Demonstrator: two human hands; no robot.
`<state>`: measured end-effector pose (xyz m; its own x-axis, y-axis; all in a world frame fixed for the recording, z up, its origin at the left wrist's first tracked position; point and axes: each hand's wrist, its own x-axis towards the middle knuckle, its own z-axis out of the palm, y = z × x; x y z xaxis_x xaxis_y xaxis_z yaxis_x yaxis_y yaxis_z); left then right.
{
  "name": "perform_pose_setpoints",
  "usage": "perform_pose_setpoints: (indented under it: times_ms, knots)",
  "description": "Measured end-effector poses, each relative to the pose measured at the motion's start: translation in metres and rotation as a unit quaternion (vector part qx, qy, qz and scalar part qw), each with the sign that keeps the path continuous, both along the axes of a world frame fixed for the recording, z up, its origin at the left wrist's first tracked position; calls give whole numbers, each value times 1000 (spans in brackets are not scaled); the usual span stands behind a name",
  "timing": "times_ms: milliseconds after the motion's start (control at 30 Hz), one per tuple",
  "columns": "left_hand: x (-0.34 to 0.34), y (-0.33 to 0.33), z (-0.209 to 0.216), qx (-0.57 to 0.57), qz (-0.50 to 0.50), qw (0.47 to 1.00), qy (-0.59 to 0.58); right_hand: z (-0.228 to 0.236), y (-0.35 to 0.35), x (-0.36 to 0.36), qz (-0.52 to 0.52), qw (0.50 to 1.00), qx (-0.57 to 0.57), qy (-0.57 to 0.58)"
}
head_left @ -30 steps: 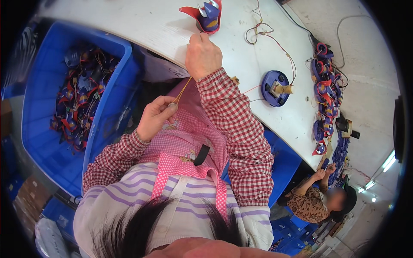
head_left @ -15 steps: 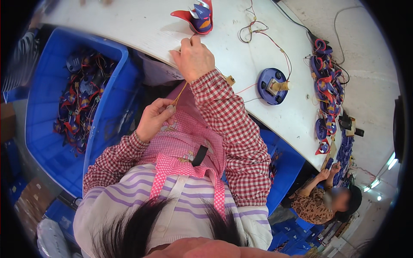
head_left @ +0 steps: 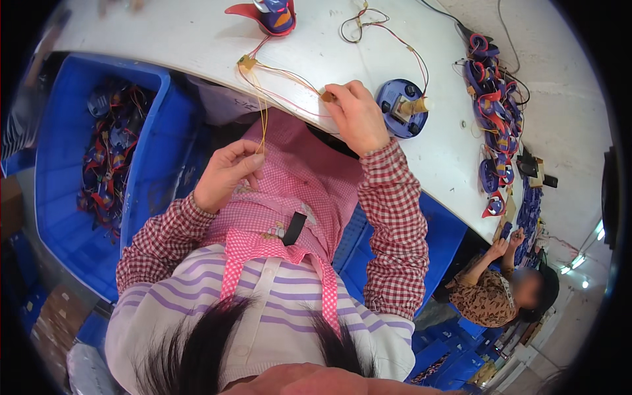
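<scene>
My left hand point(head_left: 230, 172), above my pink apron, pinches the ends of thin yellow wires point(head_left: 265, 125) that run up to a tan taped joint point(head_left: 246, 62) on the table edge. Thin red and dark wires point(head_left: 286, 71) lead from this joint toward my right hand point(head_left: 360, 120). Its fingertips are closed on a small tan taped piece point(head_left: 327, 96) on these wires. Just right of that hand lies a round purple base point(head_left: 401, 108) with a tan block and a roll-like part on it. A red and purple horned toy figure point(head_left: 275, 20) stands at the far table side, wired to the joint.
At left, a deep blue bin point(head_left: 141, 155) holds many wired toy parts. More toy parts point(head_left: 494, 112) are heaped along the table's right side. A loose cable point(head_left: 378, 18) lies on the white table point(head_left: 197, 33). Another person point(head_left: 487, 296) works at lower right. A second blue bin point(head_left: 431, 240) stands below the table.
My right hand has moved right, from beside the toy figure to the tan taped piece near the purple base. My left hand still holds the yellow wires. The view has shifted slightly.
</scene>
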<state>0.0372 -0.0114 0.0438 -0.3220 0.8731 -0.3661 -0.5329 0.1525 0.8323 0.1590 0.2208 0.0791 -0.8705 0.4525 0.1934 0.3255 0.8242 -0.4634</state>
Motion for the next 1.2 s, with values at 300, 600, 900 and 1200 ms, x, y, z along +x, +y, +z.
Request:
perform_pose_setpoints:
  times_ms: [300, 600, 900, 1200]
  knots:
    - [7, 56, 28, 46, -16, 994, -95, -2, 6, -16, -76, 993, -85, -1]
    - [4, 87, 35, 46, 14, 997, -67, 27, -16, -16, -88, 956, -258, 110]
    - [-3, 83, 20, 41, 31, 995, -91, 0, -44, -4, -20, 962, -141, 233]
    - [-11, 77, 30, 0, -10, 1000, -23, -3, -46, 2, 32, 962, -176, 207]
